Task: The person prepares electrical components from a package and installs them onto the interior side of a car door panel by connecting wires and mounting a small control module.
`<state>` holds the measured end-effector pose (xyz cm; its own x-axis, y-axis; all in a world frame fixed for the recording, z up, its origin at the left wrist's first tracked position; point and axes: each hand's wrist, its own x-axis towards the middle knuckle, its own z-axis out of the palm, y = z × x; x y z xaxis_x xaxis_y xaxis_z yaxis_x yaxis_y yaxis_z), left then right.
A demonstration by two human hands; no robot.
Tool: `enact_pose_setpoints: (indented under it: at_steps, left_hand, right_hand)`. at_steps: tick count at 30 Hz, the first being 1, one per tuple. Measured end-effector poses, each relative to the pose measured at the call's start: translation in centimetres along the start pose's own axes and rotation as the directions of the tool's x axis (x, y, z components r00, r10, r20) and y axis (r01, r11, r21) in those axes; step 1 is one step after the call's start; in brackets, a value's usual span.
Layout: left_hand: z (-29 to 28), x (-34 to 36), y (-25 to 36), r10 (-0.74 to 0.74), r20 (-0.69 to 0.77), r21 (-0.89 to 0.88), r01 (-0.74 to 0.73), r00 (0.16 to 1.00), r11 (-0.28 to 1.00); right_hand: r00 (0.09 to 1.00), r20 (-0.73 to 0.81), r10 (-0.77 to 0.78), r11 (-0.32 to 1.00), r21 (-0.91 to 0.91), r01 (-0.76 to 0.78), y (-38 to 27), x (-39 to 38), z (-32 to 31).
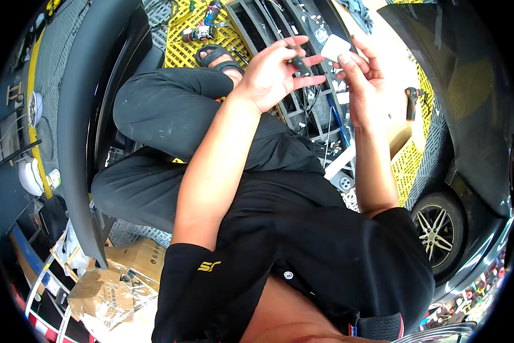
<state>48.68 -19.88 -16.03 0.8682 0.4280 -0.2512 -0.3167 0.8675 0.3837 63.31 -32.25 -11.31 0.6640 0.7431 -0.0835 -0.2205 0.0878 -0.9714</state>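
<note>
Right grip (365, 83) pinches a white card (335, 48) between thumb and fingers, over the right side of the tray (242, 30); left grip (268, 74), fingers partly spread, loosely holds a black piece (300, 65) over the tray. Left of the tray lies a drill (200, 33).

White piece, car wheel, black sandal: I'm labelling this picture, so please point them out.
White piece (334, 48): head view, middle of its face.
Car wheel (433, 235): head view, near its hub.
Black sandal (212, 53): head view, its strap.

square piece (335, 48) is white; polo shirt (337, 246) is black, its emblem (209, 266) yellow; trousers (160, 108) are dark grey; floor tiles (180, 57) show yellow lattice; carton (140, 260) is brown; wheel spokes (436, 233) are silver.
</note>
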Motion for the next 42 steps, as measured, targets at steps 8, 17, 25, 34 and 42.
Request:
enact_pose_setpoints:
  at_steps: [8, 17, 25, 34, 42]
  left_hand:
    - [-0.1, 0.0, -0.8, 0.221, -0.205, 0.347, -0.14, 0.953, 0.927]
    - [-0.1, -0.2, -0.5, 0.152, -0.248, 0.307, -0.071, 0.957, 0.949]
    - [0.0, -0.4, -0.9, 0.101, -0.224, 0.386, -0.007, 0.969, 0.923]
    - [0.1, -0.4, -0.7, 0.112, -0.232, 0.412, -0.007, 0.966, 0.911]
    - [-0.2, -0.2, -0.8, 0.127, -0.22, 0.418, -0.024, 0.967, 0.908]
  right_hand:
    - [0.996, 0.005, 0.088, 0.996, 0.006, -0.088, -0.6, 0.7, -1.0]
    - [0.988, 0.071, 0.139, 0.963, -0.243, -0.118, 0.9, 0.8, 0.2]
    - [0.985, 0.108, 0.135, 0.874, -0.48, -0.067, 2.7, 0.2, 1.1]
    - [0.988, 0.101, 0.113, 0.883, -0.466, -0.053, 3.8, 0.6, 0.4]
    - [0.994, 0.092, 0.058, 0.846, -0.534, 0.0, 4.5, 1.0, -0.1]
